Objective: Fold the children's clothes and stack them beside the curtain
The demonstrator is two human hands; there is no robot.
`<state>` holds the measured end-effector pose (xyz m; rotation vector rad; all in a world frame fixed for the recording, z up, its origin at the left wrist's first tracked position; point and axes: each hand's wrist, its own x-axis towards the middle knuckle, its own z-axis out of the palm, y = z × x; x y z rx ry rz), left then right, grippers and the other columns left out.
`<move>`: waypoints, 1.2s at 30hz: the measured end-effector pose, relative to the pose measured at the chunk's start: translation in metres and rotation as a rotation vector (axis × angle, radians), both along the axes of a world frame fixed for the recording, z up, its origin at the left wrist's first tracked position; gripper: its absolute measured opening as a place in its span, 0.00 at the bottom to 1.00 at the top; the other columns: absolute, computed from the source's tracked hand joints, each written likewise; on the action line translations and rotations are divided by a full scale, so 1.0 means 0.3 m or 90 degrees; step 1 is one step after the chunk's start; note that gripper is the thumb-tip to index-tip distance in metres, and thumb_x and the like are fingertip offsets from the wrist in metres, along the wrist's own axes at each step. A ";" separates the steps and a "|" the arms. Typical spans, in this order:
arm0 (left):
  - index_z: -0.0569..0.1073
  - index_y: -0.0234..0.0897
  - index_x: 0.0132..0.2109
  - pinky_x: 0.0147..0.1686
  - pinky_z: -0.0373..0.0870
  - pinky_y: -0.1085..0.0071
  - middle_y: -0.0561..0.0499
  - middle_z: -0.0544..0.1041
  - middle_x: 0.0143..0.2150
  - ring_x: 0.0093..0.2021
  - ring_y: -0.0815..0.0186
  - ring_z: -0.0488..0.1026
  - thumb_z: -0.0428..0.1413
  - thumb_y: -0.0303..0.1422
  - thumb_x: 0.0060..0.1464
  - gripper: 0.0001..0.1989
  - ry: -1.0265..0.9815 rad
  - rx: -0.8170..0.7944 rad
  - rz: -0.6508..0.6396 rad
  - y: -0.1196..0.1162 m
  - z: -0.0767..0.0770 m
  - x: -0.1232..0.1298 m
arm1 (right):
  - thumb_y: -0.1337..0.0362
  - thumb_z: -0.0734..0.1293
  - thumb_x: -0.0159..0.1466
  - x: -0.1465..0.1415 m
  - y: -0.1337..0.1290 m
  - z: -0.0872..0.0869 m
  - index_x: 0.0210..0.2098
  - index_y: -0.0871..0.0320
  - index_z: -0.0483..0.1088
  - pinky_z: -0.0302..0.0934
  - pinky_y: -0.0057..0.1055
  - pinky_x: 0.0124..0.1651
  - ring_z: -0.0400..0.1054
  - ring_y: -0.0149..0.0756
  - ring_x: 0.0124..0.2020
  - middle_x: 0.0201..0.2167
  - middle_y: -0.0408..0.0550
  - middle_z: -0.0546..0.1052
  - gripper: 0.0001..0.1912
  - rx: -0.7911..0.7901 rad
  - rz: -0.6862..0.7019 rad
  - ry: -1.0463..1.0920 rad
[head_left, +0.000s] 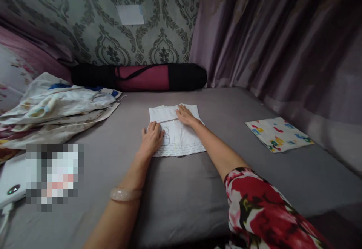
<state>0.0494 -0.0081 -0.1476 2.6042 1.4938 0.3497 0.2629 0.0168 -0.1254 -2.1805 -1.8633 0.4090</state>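
Our cloth (185, 145) lies before the bag (151, 78), its fold roughly parallel to the bag. Both palms rest down on it, fingers unclenched: our right hand (186, 115) nearer the bag, our left hand (151, 139) farther.

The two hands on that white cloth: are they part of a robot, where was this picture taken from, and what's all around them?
No robot here: they are a person's bare hands, seen by a camera worn on the head. The left hand and right hand press on a partly folded white cloth, gripping nothing. It lies on a grey sheet. To the right is a patterned cloth; to the left, a heap of cloths; behind, a long bag.
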 end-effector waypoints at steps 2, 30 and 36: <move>0.61 0.34 0.62 0.64 0.49 0.44 0.36 0.58 0.69 0.70 0.52 0.53 0.41 0.39 0.67 0.22 0.005 -0.004 -0.005 -0.001 0.004 0.002 | 0.55 0.44 0.72 0.032 -0.060 0.005 0.71 0.68 0.44 0.33 0.39 0.71 0.34 0.40 0.73 0.73 0.56 0.44 0.33 0.032 0.009 -0.010; 0.63 0.33 0.63 0.51 0.66 0.59 0.37 0.76 0.47 0.51 0.51 0.71 0.47 0.37 0.59 0.27 0.063 -0.052 0.057 -0.053 0.073 -0.154 | 0.61 0.61 0.67 0.207 -0.637 0.049 0.55 0.60 0.69 0.62 0.31 0.46 0.73 0.40 0.43 0.41 0.54 0.80 0.19 0.080 -0.091 0.015; 0.66 0.34 0.60 0.37 0.69 0.67 0.49 0.76 0.31 0.33 0.59 0.74 0.52 0.40 0.54 0.28 -0.064 -0.232 0.088 -0.094 0.125 -0.202 | 0.63 0.63 0.65 0.199 -0.627 0.013 0.57 0.60 0.65 0.60 0.28 0.35 0.72 0.36 0.33 0.31 0.47 0.79 0.21 0.034 -0.093 0.116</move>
